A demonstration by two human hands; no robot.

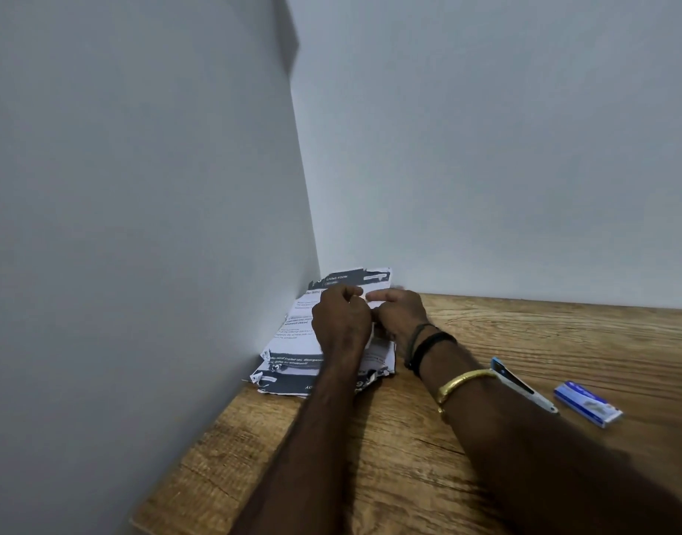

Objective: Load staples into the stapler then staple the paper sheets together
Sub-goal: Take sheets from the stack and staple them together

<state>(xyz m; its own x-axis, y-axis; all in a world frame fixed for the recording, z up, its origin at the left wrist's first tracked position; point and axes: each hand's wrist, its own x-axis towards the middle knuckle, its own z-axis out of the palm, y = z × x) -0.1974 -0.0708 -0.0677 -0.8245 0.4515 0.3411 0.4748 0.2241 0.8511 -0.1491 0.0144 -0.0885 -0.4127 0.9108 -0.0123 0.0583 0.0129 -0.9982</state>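
Head view: stapler [524, 388] half hidden behind the right forearm, well right of papers [293, 341]. Staple box [588, 403] further right. Left hand [341, 322] and right hand [399, 314] sit on papers, fingers curled, pinching a top sheet between them. Fingertips hard to make out.

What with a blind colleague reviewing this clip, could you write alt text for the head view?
The left hand and right hand pinch paper atop a pile of printed paper sheets in the corner of a wooden table against grey walls; a stapler and blue staple box lie to the right.
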